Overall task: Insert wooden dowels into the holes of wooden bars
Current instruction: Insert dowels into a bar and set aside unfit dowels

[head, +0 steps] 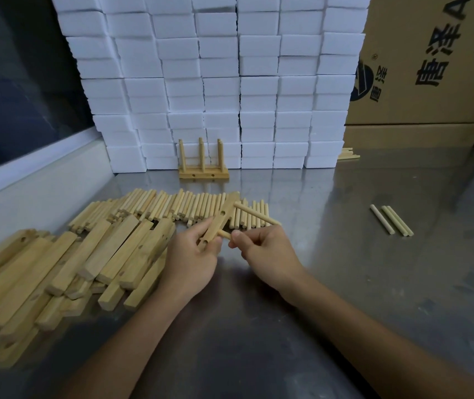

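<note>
My left hand [194, 260] grips a wooden bar [221, 218] with holes, holding it slanted above the table. My right hand [264, 251] pinches a short dowel [225, 234] whose tip touches the bar's side near a hole. The same hand also holds a second, longer dowel [256, 214] that sticks out up and to the left. A row of loose dowels [172, 207] lies behind the hands. A pile of wooden bars [66, 266] lies at the left.
A finished bar with three upright dowels [202, 165] stands by a wall of white foam blocks [215, 82]. Three loose dowels [391, 224] lie at the right on the metal table [345, 283]. Cardboard boxes [431, 67] stand at the back right.
</note>
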The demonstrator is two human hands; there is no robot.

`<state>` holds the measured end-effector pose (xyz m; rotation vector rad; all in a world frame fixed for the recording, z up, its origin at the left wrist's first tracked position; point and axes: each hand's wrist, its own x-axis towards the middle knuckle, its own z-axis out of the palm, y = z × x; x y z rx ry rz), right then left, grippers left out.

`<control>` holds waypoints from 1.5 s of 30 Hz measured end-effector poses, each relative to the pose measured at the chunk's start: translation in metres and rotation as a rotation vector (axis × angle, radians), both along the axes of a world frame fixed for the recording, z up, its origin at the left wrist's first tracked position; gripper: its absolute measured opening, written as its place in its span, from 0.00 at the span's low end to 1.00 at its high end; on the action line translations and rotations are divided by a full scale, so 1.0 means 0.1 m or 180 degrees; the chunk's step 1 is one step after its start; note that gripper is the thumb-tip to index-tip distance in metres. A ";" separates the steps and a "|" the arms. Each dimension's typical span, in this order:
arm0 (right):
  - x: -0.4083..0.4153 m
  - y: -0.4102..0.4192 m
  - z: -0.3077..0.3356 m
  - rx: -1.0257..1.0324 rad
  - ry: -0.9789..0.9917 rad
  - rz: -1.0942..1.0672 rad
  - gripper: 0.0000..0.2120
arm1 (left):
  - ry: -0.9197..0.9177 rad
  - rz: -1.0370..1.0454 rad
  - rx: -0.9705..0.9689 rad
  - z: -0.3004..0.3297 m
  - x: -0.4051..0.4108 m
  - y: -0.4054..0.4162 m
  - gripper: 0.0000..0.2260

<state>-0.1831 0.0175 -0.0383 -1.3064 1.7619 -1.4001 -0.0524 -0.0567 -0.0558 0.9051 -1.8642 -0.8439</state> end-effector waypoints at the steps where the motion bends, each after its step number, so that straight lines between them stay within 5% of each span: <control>1: 0.00 -0.01 -0.01 -0.0073 0.0121 -0.0016 0.16 | 0.0067 -0.0020 0.0054 0.00 0.00 0.00 0.15; 7: -0.01 0.03 -0.02 -0.0453 0.0075 -0.0046 0.25 | 0.0620 0.0186 0.0651 0.02 0.00 -0.01 0.15; 12: -0.24 0.02 -0.07 -0.0836 0.0781 -0.0938 0.31 | 0.1004 0.0281 0.1200 0.05 0.02 -0.05 0.11; 17: -0.41 -0.03 -0.07 -0.0046 0.1809 -0.0979 0.12 | 0.1597 0.0087 0.1783 0.15 0.06 -0.03 0.11; 23: -0.37 -0.08 -0.10 0.0793 0.2586 -0.0700 0.20 | 0.2114 -0.0184 0.2274 0.26 0.04 0.04 0.08; 34: -0.42 -0.03 -0.04 0.0909 0.2533 -0.1529 0.13 | 0.2444 -0.0269 0.2880 0.29 0.05 0.10 0.09; 45: -0.48 0.02 -0.03 0.1161 0.2563 -0.1398 0.09 | 0.2559 -0.0612 0.3066 0.26 0.07 0.06 0.11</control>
